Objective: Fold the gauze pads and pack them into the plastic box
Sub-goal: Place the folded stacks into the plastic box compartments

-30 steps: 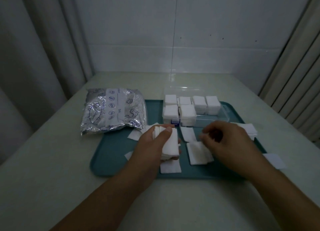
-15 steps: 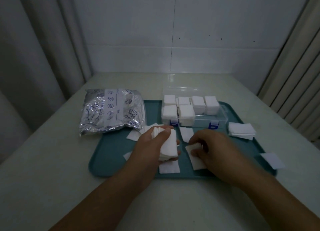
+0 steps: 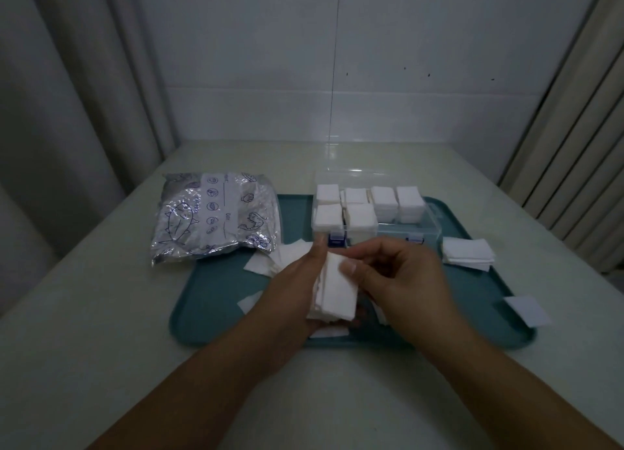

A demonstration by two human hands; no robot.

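Note:
My left hand grips a stack of folded white gauze pads above the teal tray. My right hand pinches the top pad of that stack, with its thumb on the pad's face. The clear plastic box stands open at the back of the tray, with several stacks of folded gauze in its compartments and its front right part bare. Loose flat pads lie on the tray to the left of my hands, and others lie partly hidden under my hands.
A silver foil bag lies at the tray's back left corner. A pile of unfolded pads sits on the tray's right side, and one pad lies over the right rim. Curtains hang at both sides of the pale table.
My right hand lifted off the tray with a folded pad and brought it left onto the stack in my left hand. The left hand stayed nearly still.

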